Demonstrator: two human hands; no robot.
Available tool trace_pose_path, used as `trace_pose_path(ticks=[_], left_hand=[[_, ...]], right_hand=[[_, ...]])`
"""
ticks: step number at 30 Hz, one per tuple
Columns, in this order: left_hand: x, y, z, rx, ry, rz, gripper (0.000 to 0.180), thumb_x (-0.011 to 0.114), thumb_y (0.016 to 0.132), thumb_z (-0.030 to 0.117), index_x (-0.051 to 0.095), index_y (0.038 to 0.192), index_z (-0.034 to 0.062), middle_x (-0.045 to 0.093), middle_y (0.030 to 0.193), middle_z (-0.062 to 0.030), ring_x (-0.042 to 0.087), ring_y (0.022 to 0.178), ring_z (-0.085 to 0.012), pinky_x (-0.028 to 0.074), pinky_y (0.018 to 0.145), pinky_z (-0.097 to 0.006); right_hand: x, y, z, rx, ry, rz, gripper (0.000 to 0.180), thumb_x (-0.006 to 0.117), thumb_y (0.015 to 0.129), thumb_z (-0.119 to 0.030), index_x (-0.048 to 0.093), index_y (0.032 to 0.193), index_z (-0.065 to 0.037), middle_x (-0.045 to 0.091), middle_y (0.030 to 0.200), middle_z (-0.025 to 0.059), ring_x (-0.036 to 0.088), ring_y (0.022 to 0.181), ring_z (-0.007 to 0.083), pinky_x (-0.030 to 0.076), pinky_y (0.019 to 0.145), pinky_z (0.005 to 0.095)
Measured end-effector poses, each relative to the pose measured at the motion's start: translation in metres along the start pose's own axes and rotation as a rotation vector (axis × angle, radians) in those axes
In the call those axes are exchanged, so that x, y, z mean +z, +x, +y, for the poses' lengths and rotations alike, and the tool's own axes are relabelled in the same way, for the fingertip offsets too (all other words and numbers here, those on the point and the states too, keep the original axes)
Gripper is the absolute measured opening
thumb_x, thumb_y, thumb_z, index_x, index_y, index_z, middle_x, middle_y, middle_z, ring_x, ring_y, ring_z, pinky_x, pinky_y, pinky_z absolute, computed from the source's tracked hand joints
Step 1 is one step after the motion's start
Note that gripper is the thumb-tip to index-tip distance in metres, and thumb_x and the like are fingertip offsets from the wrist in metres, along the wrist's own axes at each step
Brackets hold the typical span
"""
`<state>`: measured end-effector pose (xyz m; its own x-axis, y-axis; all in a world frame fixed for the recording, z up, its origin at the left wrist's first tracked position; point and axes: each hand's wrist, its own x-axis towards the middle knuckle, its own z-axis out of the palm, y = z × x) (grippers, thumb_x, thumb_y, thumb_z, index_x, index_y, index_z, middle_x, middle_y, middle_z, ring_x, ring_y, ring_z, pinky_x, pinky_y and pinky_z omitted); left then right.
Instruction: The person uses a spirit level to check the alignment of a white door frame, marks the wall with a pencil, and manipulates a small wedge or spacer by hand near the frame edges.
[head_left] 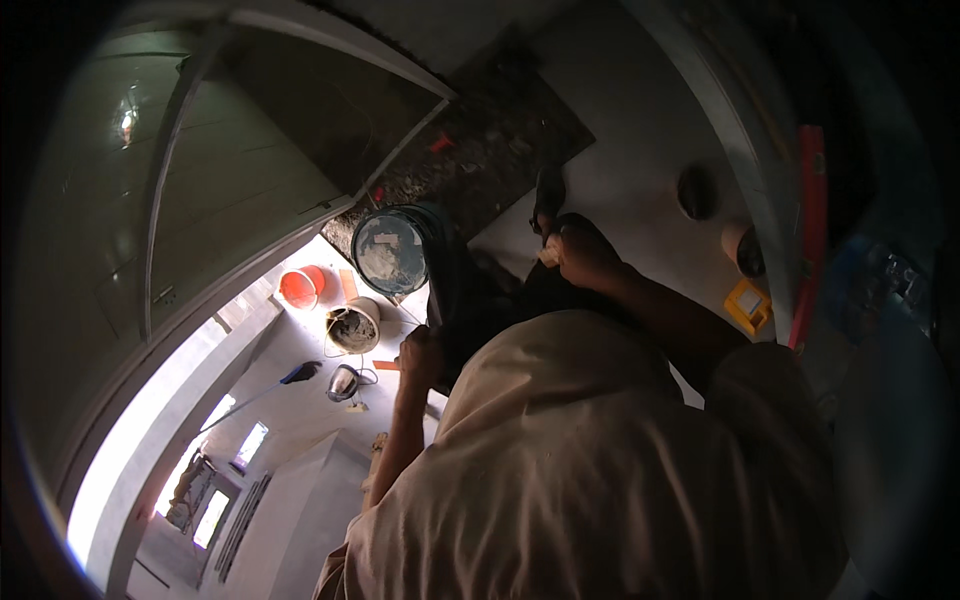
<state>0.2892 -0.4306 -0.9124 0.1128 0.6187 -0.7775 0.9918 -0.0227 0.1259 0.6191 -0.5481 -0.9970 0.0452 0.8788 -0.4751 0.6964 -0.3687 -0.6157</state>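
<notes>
My right hand is closed around a small pale piece above my dark-clad legs; its exact kind is too dim to make out. My left hand is curled beside my left leg, and whatever its fingers may hold is hidden. Just ahead of that hand stands a dark bucket with a grey-smeared top. Left of it is a pale bucket holding grey, mortar-like stuff. Farther left sits an orange bucket. A small container rests on the floor near my left forearm.
A framed panel rises at the left. Ahead lies a dark, littered sheet. At right are a red spirit level, a yellow box-like object and round dark-mouthed items. A dark-headed long-handled tool lies at left.
</notes>
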Motion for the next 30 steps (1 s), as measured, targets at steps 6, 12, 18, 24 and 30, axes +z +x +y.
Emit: trace_pose_path(ticks=[6,12,18,24,30], left_hand=[[-0.061,0.018,0.034,-0.061,-0.48,-0.609,0.033,0.054,0.101,0.027,0.069,0.1,-0.0024,0.067,0.084,-0.003,0.055,0.076,-0.0094,0.046,0.068,-0.029],[-0.086,0.084,0.04,0.023,-0.478,-0.914,0.033,0.058,0.1,0.027,0.069,0.106,-0.0031,0.069,0.093,-0.006,0.059,0.084,-0.0126,0.047,0.079,-0.03],[-0.056,0.184,0.07,0.243,-0.151,-1.031,0.03,0.057,0.101,0.029,0.067,0.105,0.0003,0.07,0.093,-0.0085,0.065,0.083,-0.0196,0.052,0.074,-0.033],[0.115,0.469,0.143,0.946,0.261,-0.138,0.021,0.069,0.08,0.011,0.069,0.1,0.0046,0.069,0.091,-0.0103,0.069,0.085,-0.0281,0.055,0.071,-0.038],[0.217,0.67,0.214,0.508,0.698,0.113,0.04,0.062,0.091,0.02,0.054,0.131,0.0147,0.055,0.132,-0.0074,0.056,0.121,-0.0267,0.05,0.099,-0.041]], right_hand=[[0.04,-0.008,0.022,-0.014,0.273,-0.05,0.015,0.058,0.089,-0.014,0.065,0.101,-0.009,0.065,0.103,0.0178,0.064,0.099,0.0344,0.049,0.087,0.0457],[0.051,0.0,0.017,0.155,0.222,-0.129,0.024,0.059,0.088,-0.021,0.068,0.106,-0.007,0.065,0.096,0.0166,0.066,0.093,0.0326,0.053,0.082,0.046],[-0.019,0.005,0.006,0.37,0.416,-0.265,0.022,0.058,0.096,-0.024,0.067,0.096,-0.003,0.068,0.09,0.0173,0.067,0.083,0.0278,0.053,0.073,0.0416],[0.068,0.238,0.205,0.46,0.457,0.178,0.052,0.066,0.093,-0.023,0.048,0.139,-0.006,0.062,0.114,0.0272,0.069,0.086,0.0367,0.056,0.076,0.0454],[0.122,0.485,0.279,0.636,0.782,0.039,0.062,0.071,0.091,-0.038,0.051,0.143,-0.009,0.059,0.131,0.0223,0.064,0.108,0.0323,0.056,0.086,0.0464]])
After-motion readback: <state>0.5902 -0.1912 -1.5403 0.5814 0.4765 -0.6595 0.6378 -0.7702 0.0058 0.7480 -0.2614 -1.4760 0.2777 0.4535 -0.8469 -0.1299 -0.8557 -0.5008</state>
